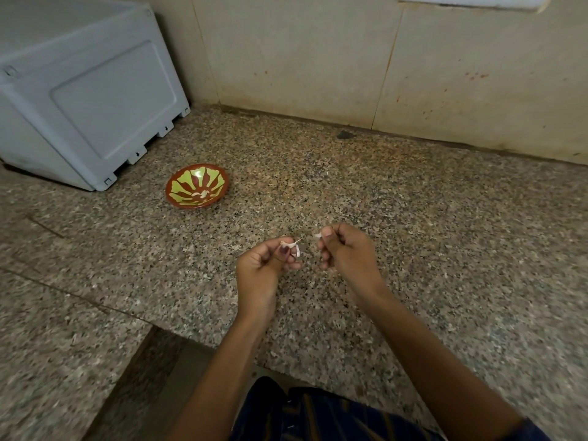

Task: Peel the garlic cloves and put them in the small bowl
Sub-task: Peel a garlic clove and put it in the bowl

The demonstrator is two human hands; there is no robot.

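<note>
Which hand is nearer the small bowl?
Left. The left hand, pinching a garlic clove, sits right of and nearer the camera than the small bowl; the right hand is farther right.

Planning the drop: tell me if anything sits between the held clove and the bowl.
Nothing visible does. The left hand pinches the garlic clove; the small bowl sits up and to its left, with only bare countertop between. The grey appliance stands behind the bowl, off that line.

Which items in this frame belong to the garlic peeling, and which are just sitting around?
Part of the job:
garlic clove, pinched in the left hand
bit of skin in the right hand
small bowl, with pale pieces inside

Just lying about:
grey appliance
granite counter
tiled wall
</note>
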